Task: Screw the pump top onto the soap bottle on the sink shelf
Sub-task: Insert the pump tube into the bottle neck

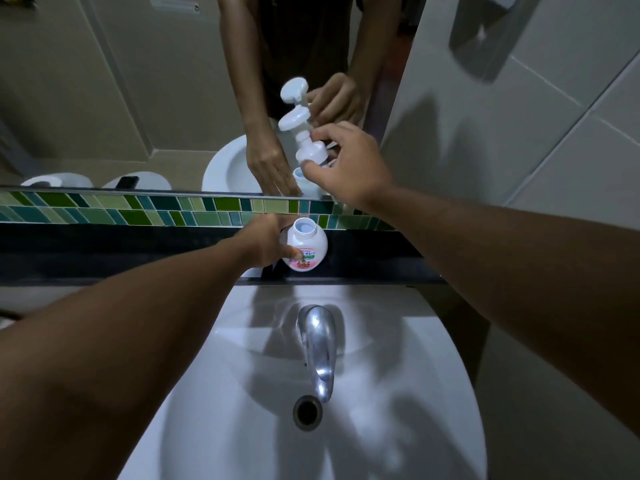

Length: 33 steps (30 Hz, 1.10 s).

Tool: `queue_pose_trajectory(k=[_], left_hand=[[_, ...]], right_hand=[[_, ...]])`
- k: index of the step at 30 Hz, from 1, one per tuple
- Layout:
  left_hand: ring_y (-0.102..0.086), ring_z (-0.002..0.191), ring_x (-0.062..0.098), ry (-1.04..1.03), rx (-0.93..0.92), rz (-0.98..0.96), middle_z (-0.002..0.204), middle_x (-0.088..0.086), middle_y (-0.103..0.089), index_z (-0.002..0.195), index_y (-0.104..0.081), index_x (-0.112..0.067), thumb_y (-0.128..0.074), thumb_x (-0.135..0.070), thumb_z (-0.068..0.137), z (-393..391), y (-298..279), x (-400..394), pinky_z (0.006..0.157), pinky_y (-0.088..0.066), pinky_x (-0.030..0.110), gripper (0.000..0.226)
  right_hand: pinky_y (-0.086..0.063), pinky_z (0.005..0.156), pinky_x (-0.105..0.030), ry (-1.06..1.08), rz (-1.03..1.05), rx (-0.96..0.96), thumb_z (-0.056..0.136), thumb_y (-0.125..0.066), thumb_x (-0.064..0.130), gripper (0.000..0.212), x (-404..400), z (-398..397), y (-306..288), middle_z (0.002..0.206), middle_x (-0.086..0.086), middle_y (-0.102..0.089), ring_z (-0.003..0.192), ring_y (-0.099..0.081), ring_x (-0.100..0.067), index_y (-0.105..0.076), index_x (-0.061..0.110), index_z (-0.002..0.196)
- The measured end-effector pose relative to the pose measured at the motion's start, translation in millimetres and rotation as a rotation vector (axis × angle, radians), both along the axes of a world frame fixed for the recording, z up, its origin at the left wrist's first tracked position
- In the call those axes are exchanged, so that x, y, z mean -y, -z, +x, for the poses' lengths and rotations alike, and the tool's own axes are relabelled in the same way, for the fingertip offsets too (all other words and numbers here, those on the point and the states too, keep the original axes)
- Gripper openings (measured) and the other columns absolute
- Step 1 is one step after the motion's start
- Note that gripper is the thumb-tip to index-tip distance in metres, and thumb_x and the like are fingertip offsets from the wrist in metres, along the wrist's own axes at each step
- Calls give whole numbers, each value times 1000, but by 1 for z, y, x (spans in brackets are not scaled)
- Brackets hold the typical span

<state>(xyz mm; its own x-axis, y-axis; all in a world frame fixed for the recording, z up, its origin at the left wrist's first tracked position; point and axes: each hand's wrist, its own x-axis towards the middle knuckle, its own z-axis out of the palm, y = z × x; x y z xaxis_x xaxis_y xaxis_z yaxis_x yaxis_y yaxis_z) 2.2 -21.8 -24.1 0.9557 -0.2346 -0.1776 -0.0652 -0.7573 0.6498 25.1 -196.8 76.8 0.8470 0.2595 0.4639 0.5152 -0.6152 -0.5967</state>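
A small white soap bottle with a pink label stands upright on the dark sink shelf, its threaded neck open at the top. My left hand grips the bottle's left side, thumb across the label. My right hand holds the white pump top by its collar, lifted well above the bottle and a little to its right. The pump's flat head tilts up and to the left. Both hands and the pump show again as reflections in the mirror behind.
A chrome faucet reaches over the white basin, with the drain below it. A strip of green mosaic tiles runs behind the shelf under the mirror. A tiled wall rises at right.
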Motion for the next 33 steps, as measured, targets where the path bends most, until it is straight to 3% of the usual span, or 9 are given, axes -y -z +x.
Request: queue_pose_trajectory(k=[5,9,14,16,20,25,28,30,33], left_hand=[[-58,85,21,2,11,-2,94,-1,-65,140,-59,-20,-88,-20,76,0,-1,-1,80,-41,27,71],[-61,88,23,19,41,18,104,4,-73,138,-60,-24,-89,-25,74,1,2,-2,80,-44,29,70],[-54,80,19,22,53,34,80,-6,-59,138,-60,-24,-88,-26,75,0,-2,-1,74,-38,26,69],[-56,82,20,24,47,37,81,-5,-59,136,-61,-23,-88,-25,76,0,-3,-2,75,-39,27,66],[-66,97,25,22,37,32,103,-1,-73,131,-65,-24,-89,-25,74,1,0,-3,86,-49,33,62],[-52,78,19,9,53,39,71,-11,-53,126,-67,-15,-87,-22,77,-1,-3,-2,72,-37,27,54],[-60,87,27,-5,51,45,85,6,-65,119,-69,-11,-87,-22,77,-2,-2,-1,72,-37,28,48],[-63,93,32,-2,58,37,101,14,-72,122,-68,-14,-87,-23,77,-2,0,-1,75,-38,28,50],[-54,86,22,10,72,25,97,5,-67,131,-64,-22,-86,-23,79,-3,2,-2,80,-39,27,57]], right_hand=[[-58,86,-37,-18,25,1,82,-79,29,41,-15,2,1,109,-5,-68,91,-68,-20,-73,14,119],[-59,86,-40,-28,37,-24,83,-79,30,41,-19,1,4,111,-4,-67,94,-68,-20,-72,14,120],[-60,84,-45,-48,104,-116,78,-78,32,36,-22,0,21,107,-5,-68,91,-72,-20,-73,16,109],[-60,81,-41,-37,122,-140,78,-78,31,29,-22,-1,31,102,-6,-70,86,-72,-18,-72,17,103],[-50,67,-23,-7,133,-124,81,-79,21,21,-18,-8,52,92,-8,-71,77,-66,-16,-70,11,98],[-59,74,-43,37,119,-143,75,-76,22,29,-11,-14,84,93,-13,-70,81,-71,-26,-70,10,101],[-59,76,-52,43,111,-172,73,-75,30,34,-6,-17,103,94,-13,-70,84,-71,-30,-68,9,99],[-58,77,-50,35,90,-162,76,-77,28,36,-1,-20,113,96,-13,-69,85,-70,-30,-67,6,103],[-54,79,-40,20,65,-134,79,-81,20,37,3,-25,123,98,-13,-70,86,-65,-27,-68,2,109]])
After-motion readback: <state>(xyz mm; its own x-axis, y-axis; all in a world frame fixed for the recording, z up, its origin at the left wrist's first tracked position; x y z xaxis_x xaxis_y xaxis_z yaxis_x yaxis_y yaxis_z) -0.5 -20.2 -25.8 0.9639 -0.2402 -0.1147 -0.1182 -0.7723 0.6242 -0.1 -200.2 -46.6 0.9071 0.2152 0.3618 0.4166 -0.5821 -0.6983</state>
